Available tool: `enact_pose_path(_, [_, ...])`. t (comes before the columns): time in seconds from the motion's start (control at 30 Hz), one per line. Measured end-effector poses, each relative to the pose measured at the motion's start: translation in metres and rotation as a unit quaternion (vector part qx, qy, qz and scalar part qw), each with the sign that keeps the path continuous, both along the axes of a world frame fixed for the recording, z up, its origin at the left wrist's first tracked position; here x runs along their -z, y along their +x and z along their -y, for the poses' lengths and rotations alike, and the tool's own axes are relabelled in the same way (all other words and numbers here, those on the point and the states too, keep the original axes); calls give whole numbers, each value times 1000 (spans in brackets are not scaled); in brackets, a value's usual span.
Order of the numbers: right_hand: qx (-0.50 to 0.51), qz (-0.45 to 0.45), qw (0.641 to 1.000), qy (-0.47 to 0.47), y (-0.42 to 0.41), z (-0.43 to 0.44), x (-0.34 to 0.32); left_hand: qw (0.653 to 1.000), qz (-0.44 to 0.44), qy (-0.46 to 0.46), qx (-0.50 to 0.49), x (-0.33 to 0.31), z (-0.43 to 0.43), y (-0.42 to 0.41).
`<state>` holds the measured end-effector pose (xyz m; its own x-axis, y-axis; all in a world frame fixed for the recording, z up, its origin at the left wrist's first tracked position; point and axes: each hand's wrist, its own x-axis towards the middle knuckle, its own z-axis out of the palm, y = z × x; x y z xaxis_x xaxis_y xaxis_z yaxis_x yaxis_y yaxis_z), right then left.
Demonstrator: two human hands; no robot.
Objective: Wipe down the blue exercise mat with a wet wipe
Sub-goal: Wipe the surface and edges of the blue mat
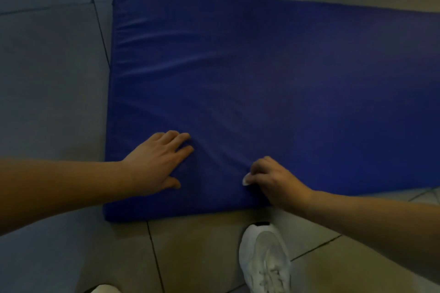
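A thick blue exercise mat (262, 74) lies flat on the tiled floor and runs off the right edge of the view. My left hand (157, 162) rests flat on the mat near its front left corner, fingers straight and spread. My right hand (273, 178) is on the mat near its front edge, fingers curled round a small white wet wipe (246, 179); only a bit of the wipe shows at my fingertips. The mat's cover is wrinkled between and beyond my hands.
Grey floor tiles (47, 78) with dark joints surround the mat. My white shoe (264, 259) stands on the floor just in front of the mat's front edge. Another white shoe tip (104, 289) shows at the bottom edge.
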<state>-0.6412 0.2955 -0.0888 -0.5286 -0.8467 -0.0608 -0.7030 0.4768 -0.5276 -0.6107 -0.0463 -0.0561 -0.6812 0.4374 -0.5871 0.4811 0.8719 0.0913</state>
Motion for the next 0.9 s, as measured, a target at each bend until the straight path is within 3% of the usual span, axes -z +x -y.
enact_pose_path(0.13, [60, 35, 997, -24, -4, 33, 3, 999, 1, -35, -32, 3, -7, -10])
enact_pose_path(0.3, [-27, 108, 993, -32, -3, 122, 7, 996, -4, -61, -71, 3, -20, -6])
enact_pose_path(0.4, [-54, 92, 994, 0, -36, 133, 1, 992, 6, -65, -109, 3, -21, -1])
enact_pose_path(0.5, [75, 66, 995, 12, -67, 140, -7, 989, 8, -64, -130, 6, -23, 0])
enact_pose_path(0.6, [169, 102, 978, 65, -64, 144, -19, 988, 17, -72, -134, -1, -34, -4])
enact_pose_path(0.67, [172, 180, 952, 175, -51, 146, -31, 985, 29, -75, -150, -15, -42, -9])
enact_pose_path(0.73, [211, 304, 897, 241, -32, 148, -50, 979, 55, -97, -168, -30, -50, -6])
enact_pose_path(0.83, [347, 407, 828, 171, 1, 154, -87, 958, 78, -57, -269, -55, -52, 10])
enact_pose_path(0.87, [388, 420, 808, 143, 11, 155, -103, 935, 90, -8, -343, -63, -52, 19])
enact_pose_path(0.9, [425, 438, 784, 115, 19, 157, -117, 884, 114, 59, -449, -72, -51, 27])
